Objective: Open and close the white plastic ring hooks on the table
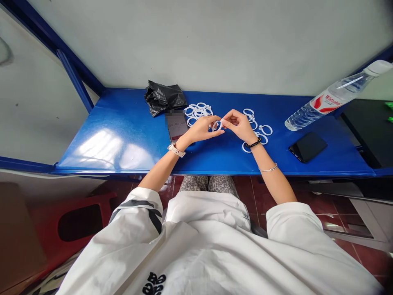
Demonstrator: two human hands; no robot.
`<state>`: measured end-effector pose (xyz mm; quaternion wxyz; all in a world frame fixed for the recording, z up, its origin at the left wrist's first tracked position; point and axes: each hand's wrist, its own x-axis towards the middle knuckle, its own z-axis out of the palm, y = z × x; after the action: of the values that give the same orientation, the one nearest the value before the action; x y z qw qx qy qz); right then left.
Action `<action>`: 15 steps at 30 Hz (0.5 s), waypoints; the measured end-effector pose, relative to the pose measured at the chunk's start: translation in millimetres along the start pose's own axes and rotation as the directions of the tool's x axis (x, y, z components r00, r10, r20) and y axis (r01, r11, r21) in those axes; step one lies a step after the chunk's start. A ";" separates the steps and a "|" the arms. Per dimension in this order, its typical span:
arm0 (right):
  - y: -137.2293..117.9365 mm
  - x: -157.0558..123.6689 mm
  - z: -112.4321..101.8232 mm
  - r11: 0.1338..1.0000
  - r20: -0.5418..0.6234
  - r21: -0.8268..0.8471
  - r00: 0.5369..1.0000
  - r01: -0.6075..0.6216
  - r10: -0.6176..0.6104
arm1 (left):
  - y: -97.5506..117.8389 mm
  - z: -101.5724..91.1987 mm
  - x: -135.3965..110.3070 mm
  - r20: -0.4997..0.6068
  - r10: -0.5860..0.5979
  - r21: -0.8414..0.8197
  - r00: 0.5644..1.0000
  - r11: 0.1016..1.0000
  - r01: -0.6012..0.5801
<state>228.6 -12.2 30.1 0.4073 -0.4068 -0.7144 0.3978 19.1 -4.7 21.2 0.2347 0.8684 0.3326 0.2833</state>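
Between my two hands, just above the blue table, is a white plastic ring (216,126). My left hand (203,128) has its fingers closed round the ring's left side. At the ring's upper right, my right hand (238,124) pinches its edge between thumb and forefinger. Behind my left hand lies a pile of similar white rings (196,110), partly hidden by that hand. Several more white rings (265,130) are scattered beside and beneath my right wrist. Each loose ring seems to have a small knob or clasp on it.
On the blue table (147,131), a phone (175,125) with a lit screen lies left of my left hand, near a crumpled black plastic bag (164,97). A clear water bottle (331,98) and a black phone-like object (308,146) are at the right. A wall (215,45) stands behind.
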 end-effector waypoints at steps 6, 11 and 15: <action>1.7 -0.2 -1.0 0.998 -0.028 -0.036 0.998 0.048 -0.049 | -2.7 4.9 0.6 -0.014 0.018 -0.052 1.000 0.998 -0.019; 1.8 -0.9 -2.3 0.997 -0.016 -0.046 0.998 0.056 -0.057 | -0.5 4.8 0.3 -0.026 0.034 -0.048 0.999 0.998 -0.035; 2.1 -1.3 -2.0 0.996 -0.016 -0.055 0.997 0.069 -0.070 | 1.5 3.9 0.0 -0.054 0.047 -0.036 0.997 0.998 -0.049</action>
<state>231.3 -12.2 28.6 0.4162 -0.3963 -0.7350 0.3598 22.3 -6.5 19.3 0.2351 0.8638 0.3124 0.3178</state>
